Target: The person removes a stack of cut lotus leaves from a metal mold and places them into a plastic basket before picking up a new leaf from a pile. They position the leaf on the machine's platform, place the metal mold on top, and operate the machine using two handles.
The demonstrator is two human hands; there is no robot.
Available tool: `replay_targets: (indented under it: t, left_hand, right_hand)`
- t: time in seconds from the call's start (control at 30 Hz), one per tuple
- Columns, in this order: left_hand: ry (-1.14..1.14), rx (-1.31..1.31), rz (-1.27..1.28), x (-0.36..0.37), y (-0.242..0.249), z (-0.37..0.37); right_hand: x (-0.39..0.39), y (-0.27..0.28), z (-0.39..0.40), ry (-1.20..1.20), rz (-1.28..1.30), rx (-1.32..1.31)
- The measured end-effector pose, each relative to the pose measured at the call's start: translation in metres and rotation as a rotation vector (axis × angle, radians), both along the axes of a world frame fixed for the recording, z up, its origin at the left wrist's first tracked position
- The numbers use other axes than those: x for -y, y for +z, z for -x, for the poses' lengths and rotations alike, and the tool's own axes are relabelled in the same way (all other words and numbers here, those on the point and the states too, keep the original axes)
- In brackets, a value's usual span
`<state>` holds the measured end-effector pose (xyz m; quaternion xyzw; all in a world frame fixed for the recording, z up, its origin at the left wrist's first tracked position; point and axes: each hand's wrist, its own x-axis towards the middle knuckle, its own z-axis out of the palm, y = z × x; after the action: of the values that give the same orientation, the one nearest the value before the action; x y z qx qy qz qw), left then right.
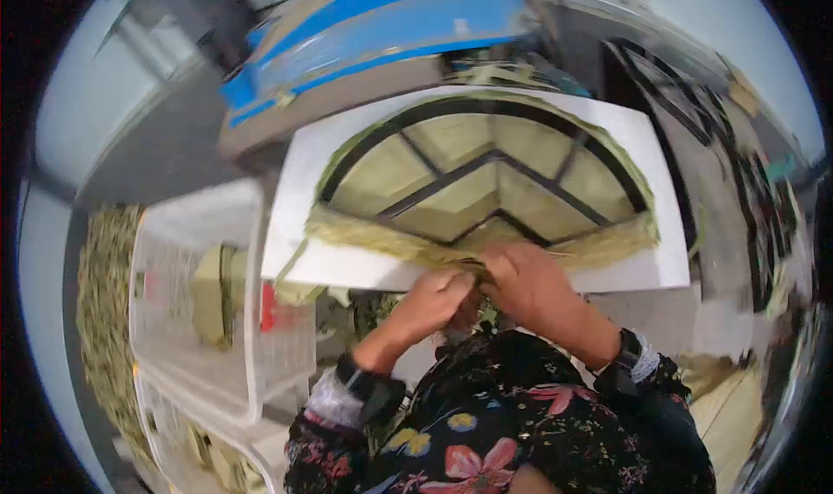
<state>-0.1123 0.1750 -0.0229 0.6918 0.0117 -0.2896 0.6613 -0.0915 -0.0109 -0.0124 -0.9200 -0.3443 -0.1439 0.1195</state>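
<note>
"White board [364, 269] carries the black-framed half-round panel [464, 175]: arch toward the board's far edge, straight side toward its near edge."

"Why that way round?"

"Presumably to bring the straight side close to the wearer. A straw-coloured fringe [600, 241] runs along that side, with a narrow bare margin between most of it and the near edge."

"And the hands?"

"Left hand [438, 299] and right hand [531, 284] meet at the near edge, about midway between its two corners. The fingers of both are curled inward at the fringe; their tips are hidden, so whether they pinch strands cannot be told."

"Why both at one spot?"

"Probably so that one may steady the fibres while the other works them. The board appears to bear the panel's weight, which would leave both hands free."

"The surroundings?"

"A green strip [295, 263] trails toward the near left corner. Beyond the left edge stands a white crate [252, 329] holding olive-green pieces [213, 295], perhaps for easy access; beyond the far edge lies blue sheeting [408, 29]."
</note>
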Motion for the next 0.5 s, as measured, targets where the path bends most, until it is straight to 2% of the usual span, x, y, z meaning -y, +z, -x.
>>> replay_targets:
  t: [0.07, 0.1, 0.13, 0.2, 0.23, 0.3, 0.33, 0.4, 0.43, 0.5]
  left_hand:
    - [0.03, 0.17, -0.084, 0.012, 0.029, -0.008]
    - [0.064, 0.307, -0.109, 0.02, 0.039, -0.013]
    - [0.03, 0.312, -0.112, 0.03, 0.04, -0.021]
    - [-0.12, 1.047, -0.482, 0.057, 0.04, -0.043]
    - [-0.147, 1.057, -0.48, 0.073, 0.04, -0.051]
    - [-0.357, 1.434, -0.765, 0.105, 0.038, -0.063]
    - [-0.379, 1.442, -0.758, 0.114, 0.033, -0.067]
    - [-0.624, 1.398, -0.902, 0.13, 0.024, -0.074]
    - [-0.646, 1.408, -0.899, 0.135, 0.022, -0.077]
    - [-0.71, 1.139, -0.928, 0.14, 0.024, -0.083]
  right_hand:
    - [0.019, -0.001, 0.011, 0.153, -0.363, 0.068]
    - [0.032, -0.005, 0.018, 0.115, -0.364, 0.077]
    - [0.046, -0.011, 0.026, 0.072, -0.392, 0.077]
    - [0.073, -0.027, 0.037, 0.006, -0.433, 0.086]
    - [0.085, -0.038, 0.041, -0.101, -0.401, 0.064]
    - [0.097, -0.045, 0.047, -0.229, -0.379, 0.042]
    - [0.101, -0.045, 0.048, -0.29, -0.374, 0.051]
    - [0.109, -0.046, 0.052, -0.371, -0.378, 0.062]
    - [0.111, -0.046, 0.053, -0.382, -0.381, 0.079]
    - [0.116, -0.047, 0.054, -0.414, -0.402, 0.099]
